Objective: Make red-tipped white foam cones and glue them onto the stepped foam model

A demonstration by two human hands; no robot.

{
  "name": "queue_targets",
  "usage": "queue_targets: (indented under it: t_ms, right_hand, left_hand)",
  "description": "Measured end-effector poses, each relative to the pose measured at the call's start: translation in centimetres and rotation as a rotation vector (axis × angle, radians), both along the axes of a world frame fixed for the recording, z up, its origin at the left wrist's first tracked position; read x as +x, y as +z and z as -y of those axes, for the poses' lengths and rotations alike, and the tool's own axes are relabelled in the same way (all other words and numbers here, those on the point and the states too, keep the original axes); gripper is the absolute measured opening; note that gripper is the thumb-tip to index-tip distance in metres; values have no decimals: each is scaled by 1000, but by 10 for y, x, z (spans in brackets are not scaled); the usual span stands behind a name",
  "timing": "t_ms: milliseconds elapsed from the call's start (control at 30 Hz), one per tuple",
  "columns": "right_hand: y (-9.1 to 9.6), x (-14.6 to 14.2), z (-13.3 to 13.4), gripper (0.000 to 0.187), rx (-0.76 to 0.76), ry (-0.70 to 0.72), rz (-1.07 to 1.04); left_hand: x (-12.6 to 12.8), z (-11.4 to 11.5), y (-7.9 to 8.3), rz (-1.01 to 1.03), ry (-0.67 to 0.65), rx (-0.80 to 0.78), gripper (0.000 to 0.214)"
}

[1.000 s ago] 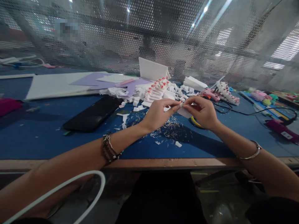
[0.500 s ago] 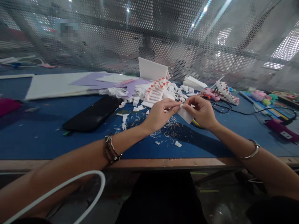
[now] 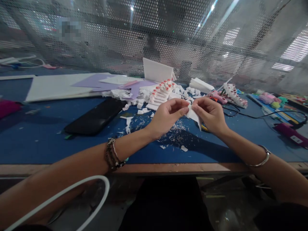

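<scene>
My left hand (image 3: 166,116) and my right hand (image 3: 210,114) meet above the blue table top (image 3: 43,134), both pinching one small white foam piece (image 3: 194,115). The piece hangs tilted between the fingertips, its lower corner pointing down. Fingers of both hands are closed on it. Under the hands lies a patch of white shavings and crumbs (image 3: 175,133). A white foam staircase model with red dots (image 3: 161,93) stands just behind the left hand.
A black phone (image 3: 96,117) lies left of the hands. White and purple sheets (image 3: 72,85) lie at the back left. A pink glue gun (image 3: 218,96), black cables (image 3: 264,115) and a purple device (image 3: 290,134) sit to the right. A perforated metal screen (image 3: 154,38) walls the back.
The foam piece has turned from lying nearly flat to hanging with a corner down. Both hands rose slightly and stayed together.
</scene>
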State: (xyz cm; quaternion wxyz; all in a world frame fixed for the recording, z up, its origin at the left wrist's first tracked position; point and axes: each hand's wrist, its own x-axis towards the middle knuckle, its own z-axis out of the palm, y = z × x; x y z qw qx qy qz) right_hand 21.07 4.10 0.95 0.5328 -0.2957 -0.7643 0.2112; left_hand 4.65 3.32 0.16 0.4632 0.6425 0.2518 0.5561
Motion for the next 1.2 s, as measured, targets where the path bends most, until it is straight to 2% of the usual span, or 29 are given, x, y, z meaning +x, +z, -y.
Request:
queue_targets:
  t_ms: [100,300,433,600,733,967,1200]
  right_hand:
    - [-1,-2,1,13,-48,18,-20]
    - [-3,-1,3,9,119,-80,45]
    - [-2,0,1,6,196,-106,95]
    - [-2,0,0,9,202,-125,76]
    - [-3,0,0,11,154,-59,72]
    - [-2,0,-3,13,-84,118,-24]
    - [-1,1,-6,16,-149,153,-59]
  left_hand:
    - [2,-1,-1,30,5,-41,17]
    - [4,1,-4,4,66,-114,18]
    - [5,3,-3,-71,139,-82,18]
    - [6,5,-3,-93,185,-27,18]
    - [4,2,-3,-64,165,11,19]
    - [1,-2,-1,-100,106,28,19]
    - [-2,-5,-1,-95,-15,30,19]
